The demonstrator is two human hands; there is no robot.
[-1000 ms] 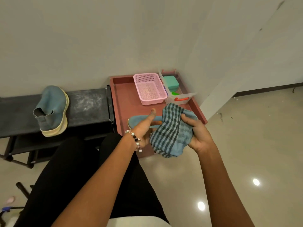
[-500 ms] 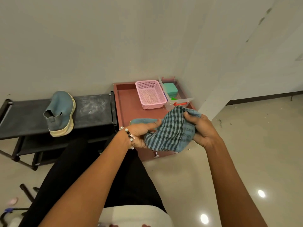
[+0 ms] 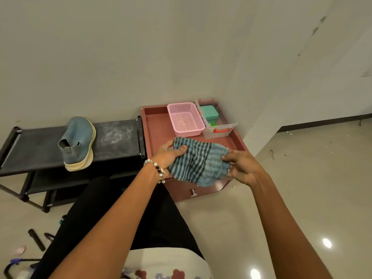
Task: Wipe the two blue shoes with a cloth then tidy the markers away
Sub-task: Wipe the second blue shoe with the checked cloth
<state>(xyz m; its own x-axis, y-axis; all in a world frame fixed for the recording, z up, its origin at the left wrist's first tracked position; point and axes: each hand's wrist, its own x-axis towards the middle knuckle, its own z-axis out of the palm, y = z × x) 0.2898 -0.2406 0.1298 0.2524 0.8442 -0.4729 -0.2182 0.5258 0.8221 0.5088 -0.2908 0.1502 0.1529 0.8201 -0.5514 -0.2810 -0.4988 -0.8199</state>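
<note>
So both hands are gripping the striped cloth (image 3: pixel 198 161) mid-frame, holding it up over the reddish cabinet (image 3: pixel 159 125). Left hand (image 3: pixel 168 156), with a beaded bracelet (image 3: pixel 158 170) sitting on the wrist, is curling round the cloth's left edge, and the right hand (image 3: pixel 240 167) is pinching the right edge, so the hands are sitting apart with the fabric bunching between them. One blue shoe (image 3: pixel 77 142) is resting on the black rack (image 3: pixel 116 137) at centre left, well apart from the cloth. Can't tell where the second shoe is, nothing's showing. Behind the cloth a pink basket (image 3: pixel 185 119) is sitting just beside a clear box (image 3: pixel 218 128). Dark marker-ish sticks (image 3: pixel 36 239) are lying on the floor at lower left.
</note>
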